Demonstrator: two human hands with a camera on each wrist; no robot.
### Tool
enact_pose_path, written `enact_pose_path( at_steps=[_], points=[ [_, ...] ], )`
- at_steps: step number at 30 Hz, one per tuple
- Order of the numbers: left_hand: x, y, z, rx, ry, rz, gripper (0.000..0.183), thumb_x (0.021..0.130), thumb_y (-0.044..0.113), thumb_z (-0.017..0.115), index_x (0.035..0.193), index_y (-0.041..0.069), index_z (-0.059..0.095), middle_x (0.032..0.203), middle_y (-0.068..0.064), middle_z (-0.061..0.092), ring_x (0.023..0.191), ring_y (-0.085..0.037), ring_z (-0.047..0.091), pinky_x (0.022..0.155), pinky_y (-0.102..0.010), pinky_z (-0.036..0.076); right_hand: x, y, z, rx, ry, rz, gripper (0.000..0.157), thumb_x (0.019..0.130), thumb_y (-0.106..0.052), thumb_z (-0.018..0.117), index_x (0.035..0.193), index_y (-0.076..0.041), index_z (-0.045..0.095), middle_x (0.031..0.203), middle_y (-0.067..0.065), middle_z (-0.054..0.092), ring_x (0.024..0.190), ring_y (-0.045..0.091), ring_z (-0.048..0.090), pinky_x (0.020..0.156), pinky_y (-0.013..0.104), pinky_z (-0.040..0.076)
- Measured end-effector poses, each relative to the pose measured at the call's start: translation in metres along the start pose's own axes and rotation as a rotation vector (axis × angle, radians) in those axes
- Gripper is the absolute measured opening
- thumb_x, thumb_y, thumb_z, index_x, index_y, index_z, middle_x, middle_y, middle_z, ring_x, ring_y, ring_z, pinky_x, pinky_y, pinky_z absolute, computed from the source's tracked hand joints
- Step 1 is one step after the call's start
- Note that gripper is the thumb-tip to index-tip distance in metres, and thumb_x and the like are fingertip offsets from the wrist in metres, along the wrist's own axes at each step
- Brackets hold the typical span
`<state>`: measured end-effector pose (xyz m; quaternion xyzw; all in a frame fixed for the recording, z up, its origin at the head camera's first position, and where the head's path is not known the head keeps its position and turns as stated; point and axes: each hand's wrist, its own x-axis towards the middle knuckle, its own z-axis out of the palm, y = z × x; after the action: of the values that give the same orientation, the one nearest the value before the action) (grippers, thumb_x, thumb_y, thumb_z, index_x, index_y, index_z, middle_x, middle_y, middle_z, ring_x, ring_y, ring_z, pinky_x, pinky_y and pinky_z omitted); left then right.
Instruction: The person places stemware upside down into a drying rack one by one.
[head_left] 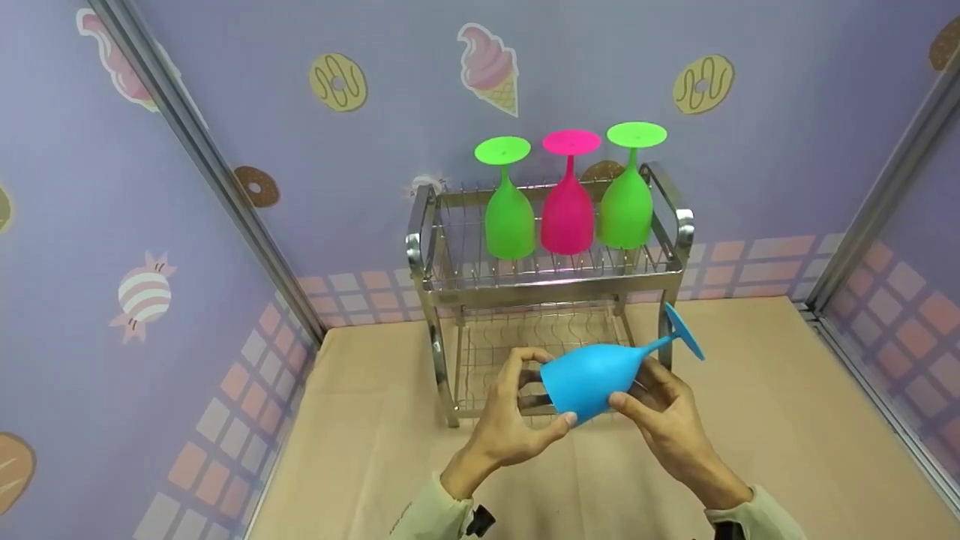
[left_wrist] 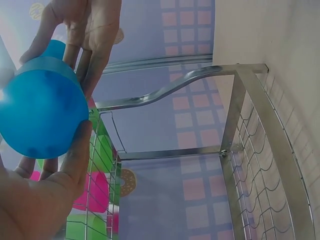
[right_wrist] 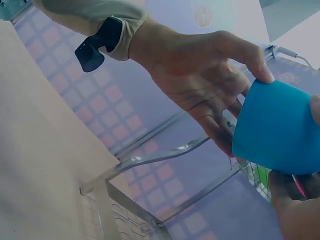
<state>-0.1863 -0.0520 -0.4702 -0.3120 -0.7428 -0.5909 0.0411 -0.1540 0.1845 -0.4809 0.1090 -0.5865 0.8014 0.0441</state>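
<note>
A blue plastic wine glass [head_left: 592, 379] is held tilted in front of the rack, its rim toward the left and its foot up at the right. My left hand [head_left: 504, 424] grips the bowl near the rim, thumb at the front. With the thumb and fingers of my right hand [head_left: 671, 424], I hold the bowl close to the stem. In the left wrist view the glass's open mouth [left_wrist: 42, 117] faces the camera. The right wrist view shows the left thumb [right_wrist: 262, 72] on the bowl's rim end.
A two-tier metal rack [head_left: 555, 289] stands at the back. Upside down on its top tier are a green glass [head_left: 510, 225], a pink glass [head_left: 568, 217] and another green glass [head_left: 626, 210]. The lower tier [head_left: 540, 337] is wavy wire. Patterned walls enclose the beige table [head_left: 360, 435].
</note>
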Motion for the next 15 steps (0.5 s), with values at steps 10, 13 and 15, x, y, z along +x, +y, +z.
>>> enact_pose_path(
  at_steps=[10, 13, 15],
  points=[
    [-0.002, -0.013, -0.023, 0.09, 0.08, 0.104, 0.068, 0.091, 0.035, 0.08, 0.147, 0.01, 0.051, 0.144, -0.015, 0.061, 0.127, -0.036, 0.067, 0.103, -0.05, 0.061, 0.025, -0.041, 0.003, -0.269, -0.069, -0.135, 0.073, 0.088, 0.016, 0.075, 0.156, 0.005, 0.047, 0.148, 0.018, 0.062, 0.13, 0.017, 0.068, 0.106, 0.031, 0.059],
    [-0.005, -0.022, -0.032, 0.162, 0.132, 0.108, 0.065, 0.09, 0.036, 0.08, 0.145, 0.009, 0.055, 0.139, -0.017, 0.065, 0.125, -0.036, 0.068, 0.101, -0.051, 0.063, 0.038, -0.057, 0.008, -0.353, -0.118, -0.176, 0.075, 0.086, 0.014, 0.078, 0.154, 0.008, 0.047, 0.15, 0.024, 0.06, 0.13, 0.014, 0.068, 0.107, 0.03, 0.057],
    [-0.007, -0.03, -0.039, 0.217, 0.169, 0.106, 0.063, 0.091, 0.035, 0.081, 0.143, 0.01, 0.058, 0.136, -0.015, 0.067, 0.123, -0.034, 0.069, 0.099, -0.049, 0.064, 0.046, -0.066, 0.013, -0.373, -0.148, -0.191, 0.076, 0.085, 0.014, 0.08, 0.154, 0.009, 0.047, 0.15, 0.026, 0.059, 0.13, 0.015, 0.067, 0.108, 0.03, 0.057]
  ],
)
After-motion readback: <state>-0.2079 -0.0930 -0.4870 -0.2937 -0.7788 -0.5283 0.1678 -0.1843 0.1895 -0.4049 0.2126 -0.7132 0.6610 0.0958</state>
